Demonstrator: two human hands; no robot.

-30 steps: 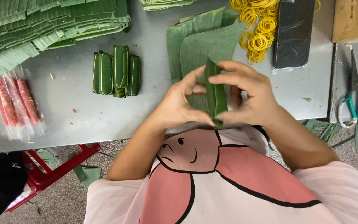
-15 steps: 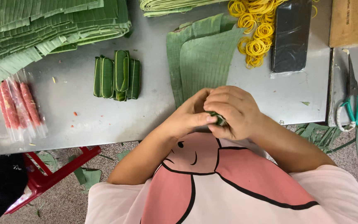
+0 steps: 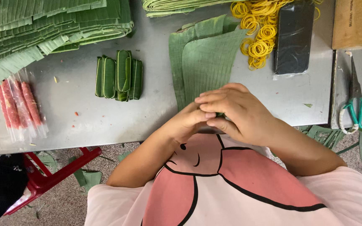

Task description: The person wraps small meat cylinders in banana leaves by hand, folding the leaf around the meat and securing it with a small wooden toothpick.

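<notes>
While a second ago you were holding the leaf-wrapped roll (image 3: 219, 114) upright and open to view, you are now closing both hands over it at the table edge (image 3: 105, 140), your right hand (image 3: 237, 111) covering your left hand (image 3: 189, 122), fingers pressed together. Four finished green rolls (image 3: 120, 75) are lying left; one pair of scissors (image 3: 357, 104) right.

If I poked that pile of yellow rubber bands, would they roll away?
Probably not. The yellow rubber bands look thin and floppy, lying tangled in a flat heap on the grey table, so they would likely just slide and scatter. They seem very light.
</notes>
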